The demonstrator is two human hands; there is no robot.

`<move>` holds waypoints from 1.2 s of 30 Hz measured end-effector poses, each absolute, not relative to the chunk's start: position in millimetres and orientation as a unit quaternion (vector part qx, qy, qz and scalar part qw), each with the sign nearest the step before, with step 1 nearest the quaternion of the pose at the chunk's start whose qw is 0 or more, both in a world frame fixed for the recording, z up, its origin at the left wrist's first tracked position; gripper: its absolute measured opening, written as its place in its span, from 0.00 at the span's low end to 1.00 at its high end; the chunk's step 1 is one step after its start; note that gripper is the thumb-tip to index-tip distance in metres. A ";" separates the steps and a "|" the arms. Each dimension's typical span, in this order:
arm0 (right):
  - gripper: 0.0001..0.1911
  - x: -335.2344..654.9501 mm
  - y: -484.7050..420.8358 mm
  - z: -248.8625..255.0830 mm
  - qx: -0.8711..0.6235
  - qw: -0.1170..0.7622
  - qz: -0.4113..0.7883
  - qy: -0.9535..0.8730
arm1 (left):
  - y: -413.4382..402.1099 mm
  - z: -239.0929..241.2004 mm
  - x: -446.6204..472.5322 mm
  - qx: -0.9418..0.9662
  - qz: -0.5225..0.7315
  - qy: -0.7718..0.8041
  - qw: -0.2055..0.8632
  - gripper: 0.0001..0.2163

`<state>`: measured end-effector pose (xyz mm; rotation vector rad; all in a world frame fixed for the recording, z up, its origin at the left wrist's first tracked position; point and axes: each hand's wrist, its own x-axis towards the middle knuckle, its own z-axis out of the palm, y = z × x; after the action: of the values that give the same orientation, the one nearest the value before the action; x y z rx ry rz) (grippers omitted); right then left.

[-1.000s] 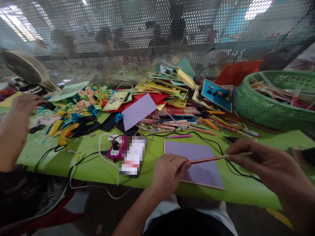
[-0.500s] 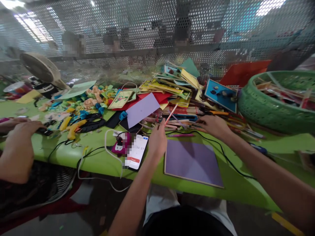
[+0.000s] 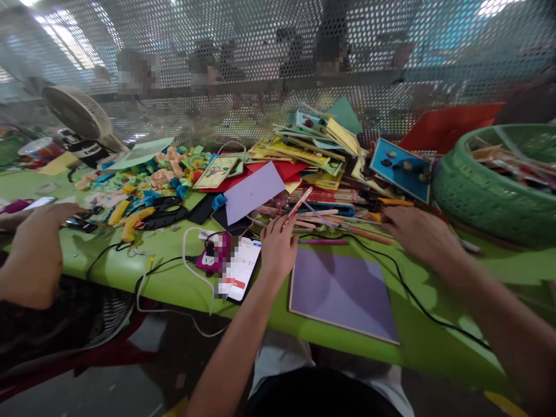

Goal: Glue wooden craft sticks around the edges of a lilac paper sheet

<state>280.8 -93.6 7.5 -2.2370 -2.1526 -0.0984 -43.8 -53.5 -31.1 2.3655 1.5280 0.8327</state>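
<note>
A slim red-and-white pencil (image 3: 299, 204) points up and away from my left hand (image 3: 278, 246), whose closed fingers hold it near its lower end. My right hand (image 3: 419, 231) is over the right end of a heap of pencils and sticks (image 3: 319, 219), its fingers reaching down beside an orange-handled tool (image 3: 395, 202). Its fingers look apart, and I make out nothing between them. A purple board (image 3: 341, 292) with a pale edge lies flat on the green table (image 3: 417, 341) between my forearms. Just left of my left hand is a lit phone (image 3: 243, 269).
Behind the pencils are piled colourful cards (image 3: 299, 152) and a lilac sheet (image 3: 254, 194). A green basket (image 3: 490, 197) stands at right. Black and white cables cross the table. Yellow glue guns (image 3: 134, 223), cloth scraps (image 3: 169, 165) and a co-worker's hand (image 3: 47, 223) are at left.
My right hand has moved right along the heap, from the pencils to the orange-handled tool. The pencil stays in my left hand, tilted a little differently. The view has shifted slightly.
</note>
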 end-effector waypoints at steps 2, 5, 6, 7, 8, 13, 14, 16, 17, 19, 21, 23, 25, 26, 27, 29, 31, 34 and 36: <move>0.14 294.4 -110.9 9.9 -0.723 0.043 -0.043 -0.688 | -54.6 -29.8 -41.5 0.798 0.300 0.509 0.119 0.22; 0.15 312.9 -134.2 8.3 -0.729 0.079 -0.052 -0.678 | -55.4 -28.5 -37.7 0.801 0.313 0.491 0.139 0.20; 0.16 317.8 -140.9 7.4 -0.728 0.090 -0.051 -0.677 | -55.4 -28.4 -37.1 0.803 0.315 0.484 0.145 0.20; 0.16 321.7 -146.8 6.7 -0.726 0.106 -0.047 -0.678 | -55.2 -28.5 -36.8 0.806 0.317 0.477 0.151 0.20; 0.16 324.4 -152.0 6.3 -0.719 0.128 -0.037 -0.683 | -54.9 -28.7 -36.9 0.808 0.320 0.469 0.155 0.19; 0.14 318.6 -165.2 9.3 -0.661 0.232 0.039 -0.712 | -55.5 -27.9 -37.2 0.836 0.348 0.401 0.139 0.21; 0.14 314.6 -165.3 10.0 -0.651 0.236 0.049 -0.720 | -56.3 -27.1 -36.4 0.844 0.346 0.388 0.127 0.21; 0.15 305.8 -163.1 10.5 -0.632 0.240 0.062 -0.734 | -58.2 -25.5 -34.1 0.863 0.331 0.366 0.109 0.21; 0.15 301.4 -161.1 10.2 -0.623 0.240 0.066 -0.741 | -58.9 -24.8 -33.0 0.871 0.319 0.358 0.108 0.19; 0.15 294.1 -155.8 8.5 -0.608 0.236 0.071 -0.755 | -59.6 -24.2 -31.8 0.877 0.297 0.358 0.117 0.13; 0.14 290.0 -149.3 5.8 -0.602 0.229 0.060 -0.763 | -58.9 -24.3 -33.1 0.872 0.284 0.377 0.129 0.09; 0.15 290.6 -141.7 3.1 -0.610 0.226 0.037 -0.758 | -57.3 -24.8 -37.0 0.857 0.286 0.407 0.134 0.08; 0.16 295.9 -133.2 1.5 -0.631 0.228 0.013 -0.741 | -55.2 -25.7 -42.0 0.838 0.299 0.437 0.135 0.08; 0.16 299.6 -128.8 1.3 -0.646 0.232 0.001 -0.727 | -54.3 -26.1 -44.3 0.829 0.305 0.449 0.136 0.08; 0.17 303.1 -124.5 1.6 -0.661 0.239 -0.012 -0.711 | -53.5 -26.6 -46.0 0.823 0.309 0.457 0.136 0.08; 0.18 306.4 -117.4 3.1 -0.685 0.258 -0.032 -0.680 | -52.8 -27.0 -47.5 0.818 0.312 0.462 0.141 0.08; 0.20 300.4 -113.4 5.3 -0.687 0.283 -0.029 -0.668 | -53.8 -26.2 -46.1 0.822 0.309 0.454 0.151 0.09; 0.19 270.6 -113.6 7.4 -0.645 0.313 0.046 -0.696 | -58.3 -22.6 -40.4 0.837 0.297 0.424 0.178 0.09; 0.19 242.5 -116.0 7.2 -0.616 0.322 0.114 -0.710 | -62.3 -20.5 -35.7 0.848 0.276 0.399 0.212 0.08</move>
<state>242.5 -116.0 7.2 -1.6170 -1.8648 0.2999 -35.7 -62.3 -20.5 2.3556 1.1091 0.7655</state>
